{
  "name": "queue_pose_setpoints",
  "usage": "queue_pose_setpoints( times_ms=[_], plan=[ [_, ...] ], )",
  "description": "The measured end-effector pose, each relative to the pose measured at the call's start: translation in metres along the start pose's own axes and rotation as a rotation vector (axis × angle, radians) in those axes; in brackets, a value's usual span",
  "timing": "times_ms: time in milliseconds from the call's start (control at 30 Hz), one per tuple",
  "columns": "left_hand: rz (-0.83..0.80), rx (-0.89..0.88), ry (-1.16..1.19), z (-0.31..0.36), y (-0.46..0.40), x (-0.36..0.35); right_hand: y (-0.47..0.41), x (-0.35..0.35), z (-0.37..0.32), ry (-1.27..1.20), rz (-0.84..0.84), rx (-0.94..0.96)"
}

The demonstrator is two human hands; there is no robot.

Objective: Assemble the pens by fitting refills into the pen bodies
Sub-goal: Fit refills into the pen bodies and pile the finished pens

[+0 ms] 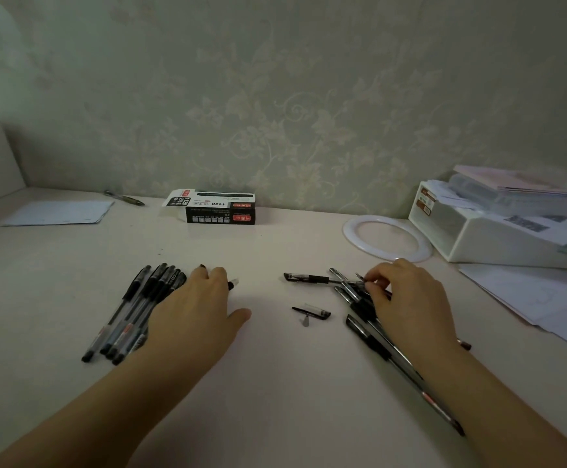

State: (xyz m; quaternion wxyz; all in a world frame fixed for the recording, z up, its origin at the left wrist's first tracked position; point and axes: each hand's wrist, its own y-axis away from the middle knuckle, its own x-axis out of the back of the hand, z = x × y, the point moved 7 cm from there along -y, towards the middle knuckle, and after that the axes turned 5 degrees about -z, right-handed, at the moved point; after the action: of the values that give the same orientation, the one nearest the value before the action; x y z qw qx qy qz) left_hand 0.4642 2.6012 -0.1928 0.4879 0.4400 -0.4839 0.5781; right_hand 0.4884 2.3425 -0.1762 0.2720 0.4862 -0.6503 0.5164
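Two bare hands work over a pale table [268, 383], and the black pen box [219, 207] at the table's back edge by the wall serves as the landmark. In front of the box and to its left lies a row of assembled pens [130, 312], side by side, their capped ends pointing away from the person. The left hand [197, 309] lies palm down over the right edge of that row, fingers fairly straight and thumb spread; a small white-tipped black part [233, 284] peeks out past its fingertips, and whether the fingers grip it I cannot tell. In front of the box and to its right sits a loose heap of pen bodies [359, 302]. The right hand [403, 295] rests on this heap, its fingers curled and pinching a thin refill [359, 276] at the heap's far end. One capped pen [309, 278] lies crosswise just left of that hand. Between the two hands, nearer the person than the box, lie a loose pen cap [312, 311] and a small grey tip [305, 320]. Right of the box lie a white ring [348, 236] and a white tray [498, 241] of papers; left of it, a paper sheet [59, 212].
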Motion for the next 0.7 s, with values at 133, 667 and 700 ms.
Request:
queue_pose_setpoints(
  times_ms=[133, 667, 700],
  plan=[
    [-0.012, 0.022, -0.008, -0.003, -0.002, -0.002, 0.0, 0.001, -0.002, 0.04, -0.009, -0.012],
    [0.041, 0.027, -0.034, -0.002, -0.006, -0.003, 0.002, 0.01, -0.005, 0.001, 0.088, -0.008],
    [0.057, 0.03, -0.03, -0.002, -0.006, -0.002, 0.004, 0.01, -0.012, -0.069, 0.109, 0.047]
  ],
)
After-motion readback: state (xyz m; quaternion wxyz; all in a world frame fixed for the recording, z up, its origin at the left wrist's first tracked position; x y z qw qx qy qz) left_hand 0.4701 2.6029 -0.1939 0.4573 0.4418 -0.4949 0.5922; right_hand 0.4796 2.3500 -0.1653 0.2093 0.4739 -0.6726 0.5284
